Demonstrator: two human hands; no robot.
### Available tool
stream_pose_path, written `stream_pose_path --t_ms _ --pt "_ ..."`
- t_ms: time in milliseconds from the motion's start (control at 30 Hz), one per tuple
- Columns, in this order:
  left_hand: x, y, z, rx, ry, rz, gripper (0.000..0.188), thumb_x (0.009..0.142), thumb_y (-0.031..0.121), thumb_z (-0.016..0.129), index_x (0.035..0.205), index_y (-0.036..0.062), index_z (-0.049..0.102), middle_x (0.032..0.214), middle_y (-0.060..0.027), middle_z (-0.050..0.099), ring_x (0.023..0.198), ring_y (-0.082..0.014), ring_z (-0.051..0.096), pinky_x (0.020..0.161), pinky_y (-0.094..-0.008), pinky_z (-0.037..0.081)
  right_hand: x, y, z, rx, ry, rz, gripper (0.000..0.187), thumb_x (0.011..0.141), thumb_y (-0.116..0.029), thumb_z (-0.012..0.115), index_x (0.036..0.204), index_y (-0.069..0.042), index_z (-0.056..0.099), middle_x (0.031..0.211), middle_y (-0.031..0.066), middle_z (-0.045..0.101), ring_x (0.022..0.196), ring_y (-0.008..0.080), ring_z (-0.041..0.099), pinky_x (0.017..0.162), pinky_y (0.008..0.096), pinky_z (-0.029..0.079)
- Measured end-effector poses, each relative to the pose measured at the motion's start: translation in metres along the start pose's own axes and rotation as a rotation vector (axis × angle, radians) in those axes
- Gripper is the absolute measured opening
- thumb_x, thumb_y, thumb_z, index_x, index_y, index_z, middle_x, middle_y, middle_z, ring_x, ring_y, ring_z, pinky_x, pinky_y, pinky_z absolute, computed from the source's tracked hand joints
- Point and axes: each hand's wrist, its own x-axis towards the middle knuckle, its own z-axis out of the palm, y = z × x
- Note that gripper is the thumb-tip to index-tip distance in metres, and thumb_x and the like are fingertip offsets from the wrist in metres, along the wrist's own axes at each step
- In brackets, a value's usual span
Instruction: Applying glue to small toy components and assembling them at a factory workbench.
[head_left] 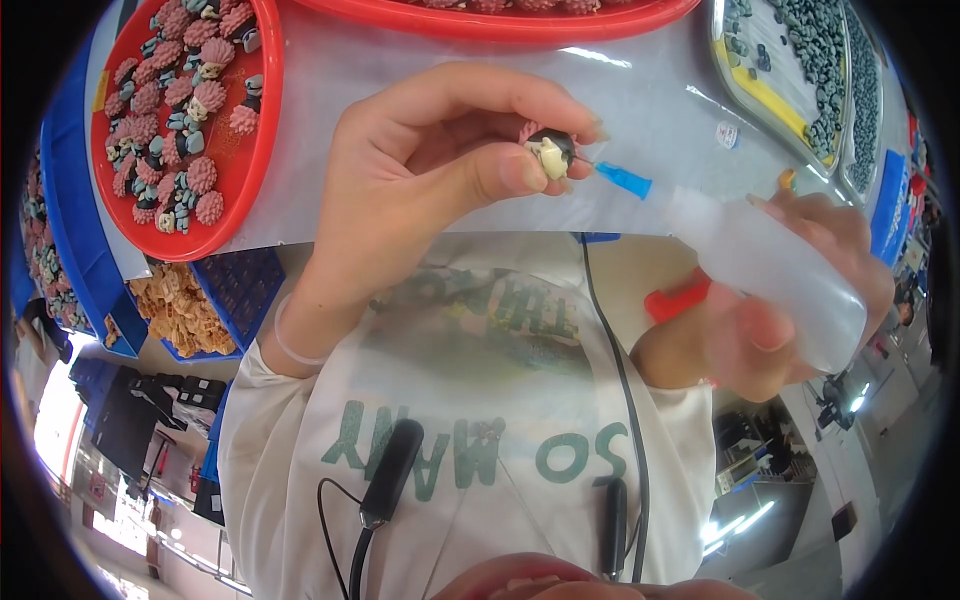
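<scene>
Fig.: worker at bench, seen from above. Largest to smallest: white work surface [640, 110]; red tray [255, 150] at upper left w/ many pink-and-grey figurines [180, 100]; grey tray [770, 100] at upper right w/ dark small parts [815, 50].

Squeeze bottle [760, 265], translucent, soft-walled, prob. light; best gripped round its body. Right hand [790, 310] is curled round it, thumb pressing the side. Blue needle tip [622, 180] meets the small figurine [550, 152], held above the surface near centre-top.

Figurine: tiny, rigid-looking, pink back, cream-and-dark front; likely light, easy to fumble, so hold by its sides. Left hand [420, 180] pinches it betw. thumb and forefinger tips, other fingers loosely bent.
</scene>
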Motion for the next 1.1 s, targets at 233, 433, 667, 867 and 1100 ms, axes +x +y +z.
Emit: stream_pose_path --t_ms 233,433,667,867,1100 --pt "0.0 0.0 0.0 0.009 -0.008 0.007 0.032 0.078 0.02 0.066 0.099 -0.001 0.056 0.096 -0.0163 0.058 0.082 -0.0182 0.058 0.066 -0.0238 0.049 0.001 0.0 0.004 -0.118 0.013 -0.086 0.043 0.072 -0.032 0.063 0.1 -0.002 0.048 0.073 0.0159 0.055 0.06 0.0202 0.053 0.049 0.0254 0.045" --pt "0.0 -0.001 -0.001 0.015 -0.016 0.011 0.03 0.078 0.019 0.065 0.099 -0.0011 0.056 0.097 -0.0163 0.057 0.082 -0.0179 0.058 0.066 -0.0237 0.049 0.003 -0.002 0.001 -0.152 -0.026 -0.103 0.047 0.073 -0.035 0.062 0.101 -0.001 0.047 0.073 0.0155 0.056 0.059 0.0208 0.054 0.049 0.0262 0.047" --pt "0.0 0.0 -0.001 0.021 -0.025 0.003 0.031 0.078 0.02 0.065 0.099 -0.0009 0.055 0.096 -0.016 0.057 0.082 -0.0175 0.058 0.066 -0.0243 0.049 0.0 -0.001 0.006 -0.135 0.045 -0.099 0.05 0.074 -0.039 0.063 0.101 0.0 0.047 0.075 0.0164 0.055 0.06 0.0221 0.055 0.047 0.026 0.047" --pt "0.0 0.0 0.002 -0.001 -0.003 0.0 0.03 0.078 0.02 0.066 0.098 -0.0004 0.055 0.095 -0.0151 0.057 0.079 -0.019 0.06 0.065 -0.0241 0.048 -0.02 0.01 -0.003 0.172 0.296 0.178 0.052 0.072 -0.033 0.07 0.103 0.001 0.045 0.084 0.0186 0.054 0.068 0.0213 0.056 0.056 0.0254 0.046" --pt "-0.001 0.0 0.001 0.005 0.006 -0.02 0.031 0.078 0.022 0.066 0.097 0.0009 0.055 0.094 -0.0143 0.057 0.078 -0.0197 0.06 0.063 -0.0236 0.048 -0.012 0.023 0.023 0.352 0.394 0.363 0.037 0.068 -0.002 0.07 0.099 0.004 0.05 0.088 0.0164 0.06 0.077 0.0172 0.057 0.072 0.025 0.045"
